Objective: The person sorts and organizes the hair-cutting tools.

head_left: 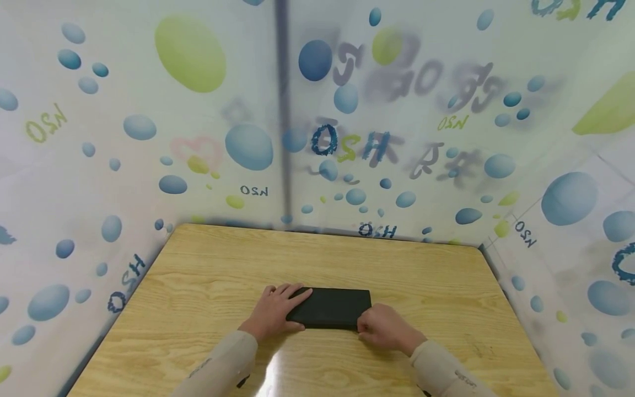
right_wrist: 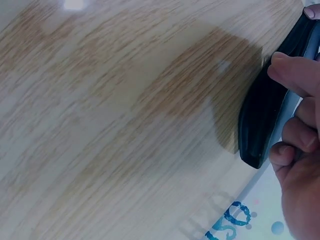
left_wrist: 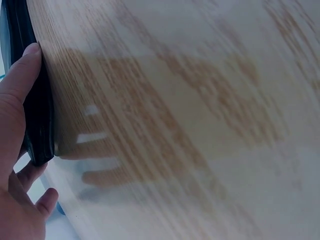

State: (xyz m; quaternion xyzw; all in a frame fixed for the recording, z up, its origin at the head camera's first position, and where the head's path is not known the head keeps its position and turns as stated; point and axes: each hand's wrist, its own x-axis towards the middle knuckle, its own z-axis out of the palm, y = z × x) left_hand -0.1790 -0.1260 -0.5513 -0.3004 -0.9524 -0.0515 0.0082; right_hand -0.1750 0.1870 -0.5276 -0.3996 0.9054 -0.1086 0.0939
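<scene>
A flat black zip case [head_left: 329, 307] lies lengthwise across the wooden table, its long near edge toward me. My left hand [head_left: 278, 309] holds its left end, with the index finger across the top and the thumb along the near side. In the left wrist view, the left thumb [left_wrist: 27, 67] presses the side of the case [left_wrist: 37, 110], and other fingers reach round its end. At the opposite end, my right hand [head_left: 387, 326] has its fingers curled in at the near right corner. The right wrist view shows the right thumb [right_wrist: 290, 70] against the side of the case [right_wrist: 262, 115].
The light wooden table [head_left: 223, 259] reaches to walls on its far, left and right sides. A pale wall covering [head_left: 317, 182] carries blue and green droplets and lettering. Glare [head_left: 270, 375] shines on the near tabletop.
</scene>
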